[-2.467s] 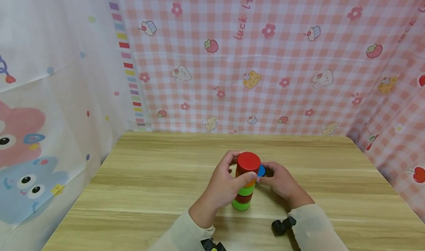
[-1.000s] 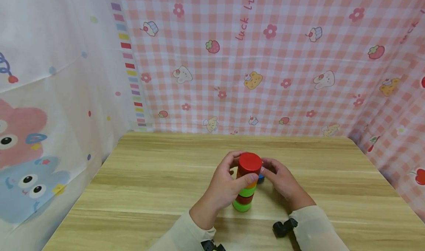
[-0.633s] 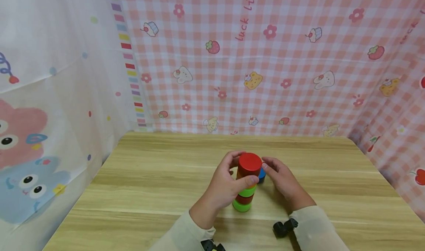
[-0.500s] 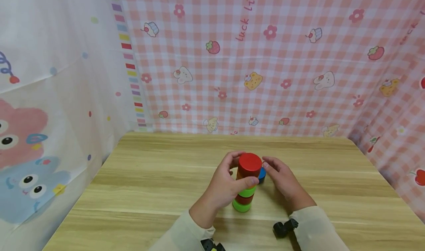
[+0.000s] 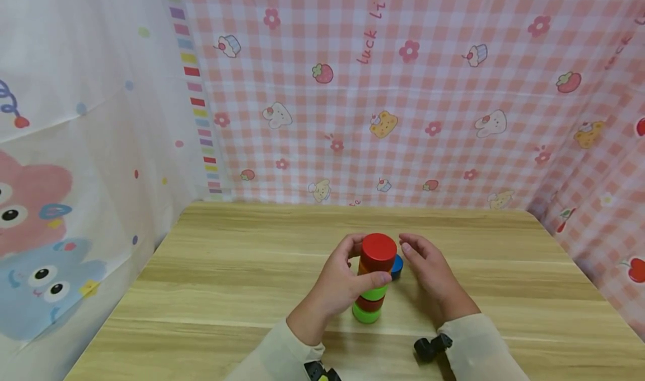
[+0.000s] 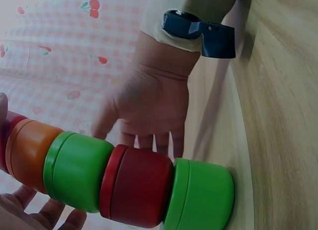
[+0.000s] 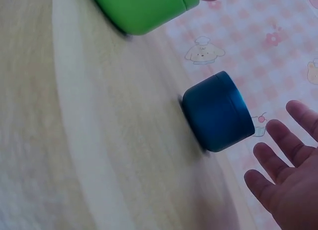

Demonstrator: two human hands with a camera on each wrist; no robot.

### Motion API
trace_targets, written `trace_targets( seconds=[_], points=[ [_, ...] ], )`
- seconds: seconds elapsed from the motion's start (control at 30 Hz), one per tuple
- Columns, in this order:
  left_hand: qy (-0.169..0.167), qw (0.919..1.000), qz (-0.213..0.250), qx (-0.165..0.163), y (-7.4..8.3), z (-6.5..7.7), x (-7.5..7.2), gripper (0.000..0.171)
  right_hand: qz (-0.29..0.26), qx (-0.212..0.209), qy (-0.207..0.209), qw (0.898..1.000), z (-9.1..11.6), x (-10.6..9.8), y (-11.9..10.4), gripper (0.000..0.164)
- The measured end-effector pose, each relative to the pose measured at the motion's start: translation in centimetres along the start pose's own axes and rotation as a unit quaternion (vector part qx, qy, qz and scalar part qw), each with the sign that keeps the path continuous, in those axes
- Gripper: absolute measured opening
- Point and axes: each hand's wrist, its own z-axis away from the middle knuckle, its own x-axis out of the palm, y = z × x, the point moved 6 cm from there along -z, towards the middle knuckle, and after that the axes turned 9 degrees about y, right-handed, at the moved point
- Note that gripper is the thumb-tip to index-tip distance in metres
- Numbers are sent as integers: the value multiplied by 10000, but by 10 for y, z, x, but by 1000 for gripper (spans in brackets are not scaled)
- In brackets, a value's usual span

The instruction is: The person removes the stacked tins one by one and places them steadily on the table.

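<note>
A tower of small round lidded jars [image 5: 370,303] stands upright on the table: green, dark red, green, orange, with a red one on top. My left hand [image 5: 339,280] holds it near the top, the thumb across the front at the orange jar [image 6: 34,153] and the fingers round the far side. Behind the tower's right side a blue jar [image 5: 397,267] stands on the table, partly hidden by the tower in the head view. Just right of it is my right hand [image 5: 433,272], fingers extended and apart from the jar, as the right wrist view [image 7: 293,190] confirms.
The wood-grain table [image 5: 227,269] reaches back to a pink checked cloth [image 5: 322,106]. A white printed cloth [image 5: 101,162] hangs along the left side. Both wrists wear black camera mounts [image 5: 432,347].
My right hand pinched the blue jar behind the tower, then let go and drew back a little to the right. The left hand stays on the tower.
</note>
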Motion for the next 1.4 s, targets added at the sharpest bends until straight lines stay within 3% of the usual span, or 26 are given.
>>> trace_targets(
  seconds=[0.67, 1.4],
  points=[
    [-47, 9997, -102, -227, -9, -1, 1, 58, -473, -339, 25, 9983, 11, 2, -28, 53],
    [-83, 9993, -185, -312, -11, -2, 1, 57, -538, -681, -139, 9961, 20, 7, -50, 50]
  ],
)
